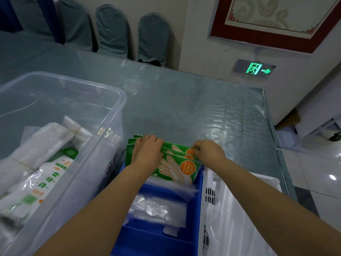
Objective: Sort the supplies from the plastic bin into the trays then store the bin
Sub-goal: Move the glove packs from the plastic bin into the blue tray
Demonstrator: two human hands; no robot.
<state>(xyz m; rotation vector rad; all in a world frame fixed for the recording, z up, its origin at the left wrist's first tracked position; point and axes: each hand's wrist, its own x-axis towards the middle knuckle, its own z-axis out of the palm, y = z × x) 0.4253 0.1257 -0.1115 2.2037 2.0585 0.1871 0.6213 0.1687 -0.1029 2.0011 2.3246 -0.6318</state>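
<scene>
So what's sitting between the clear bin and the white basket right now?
In the head view, the blue tray sits between the clear bin and white basket, with green glove packets stacked in its far end.

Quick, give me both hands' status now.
Left hand: fingers curled over the top edge of the green glove packets in the blue tray.
Right hand: pinching the same packets at their right end.
</scene>
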